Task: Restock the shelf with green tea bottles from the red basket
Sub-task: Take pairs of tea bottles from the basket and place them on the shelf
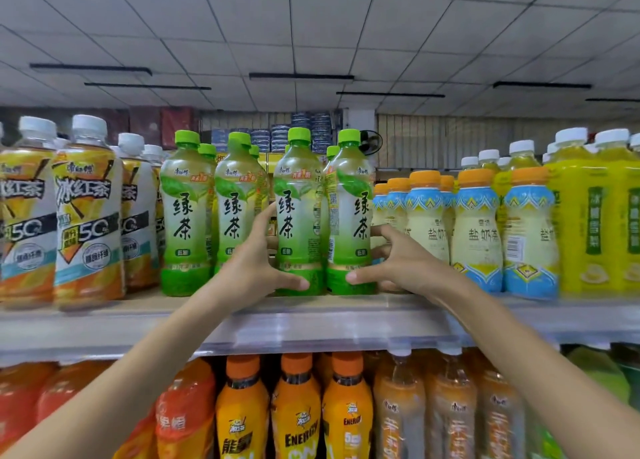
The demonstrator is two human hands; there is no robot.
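Note:
Several green tea bottles with green caps stand in a row on the top shelf [311, 323]. My left hand [258, 263] wraps the lower part of the third front bottle [298, 209], thumb across its base. My right hand [398, 264] holds the rightmost front green tea bottle [350, 209] from its right side, thumb on the green base. Both bottles stand upright on the shelf. More green tea bottles sit behind the front row. The red basket is out of view.
Iced black tea bottles [86, 216] stand left of the green tea, salted milk tea bottles [476, 230] and yellow bottles [595, 216] to the right. Orange energy drink bottles [298, 410] fill the shelf below. A clear price rail runs along the shelf front.

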